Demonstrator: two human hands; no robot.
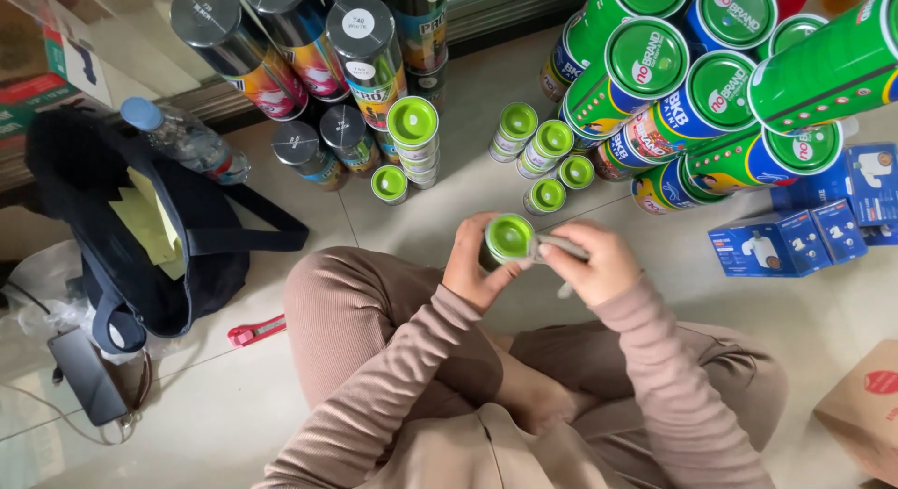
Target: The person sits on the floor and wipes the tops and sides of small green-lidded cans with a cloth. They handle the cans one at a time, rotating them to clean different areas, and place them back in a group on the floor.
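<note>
I sit cross-legged on a tiled floor. My left hand (pixel 470 269) grips a small can with a green lid (pixel 509 237), held upright over my knees. My right hand (pixel 596 263) pinches a thin grey tool (pixel 559 247) whose tip rests at the lid's right edge. Several more small green-lidded cans (pixel 546 155) stand on the floor just beyond my hands, and a short stack of them (pixel 412 138) stands to the left.
Tall spray cans (pixel 360 50) stand at the back left. Large green and blue cans (pixel 711 101) lie stacked at the back right above small blue boxes (pixel 795 237). A black bag (pixel 140 232), water bottle (pixel 182 138), phone (pixel 86 375) and red cutter (pixel 254 331) lie left.
</note>
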